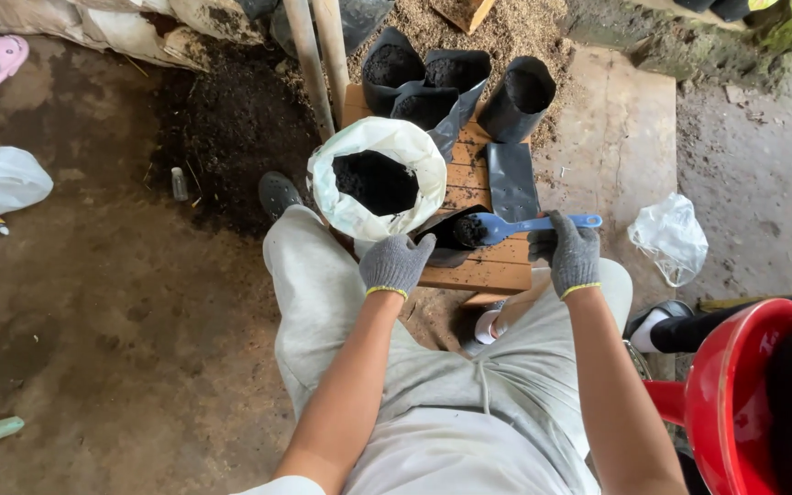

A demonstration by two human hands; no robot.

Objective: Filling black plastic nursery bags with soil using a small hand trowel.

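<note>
- The red watering can (pixel 735 394) runs off the right and near edges.
- The pink slipper (pixel 0 60) is cut by the far-left edge.
- The left hand (pixel 396 264) hides part of the small black grow bag (pixel 446 240).
- The two wooden poles (pixel 318 55) run past the far edge.

- both gloves are speckled grey knit with yellow cuff trim, left hand (pixel 397 264) and right hand (pixel 568 251)
- scoop (pixel 526 224) is bright blue
- sack (pixel 377 179) is whitish, dark soil inside
- grow bags (pixel 516 99) at the far side are black
- watering can (pixel 735 394) near right is glossy red
- trousers (pixel 323 302) are pale grey
</note>
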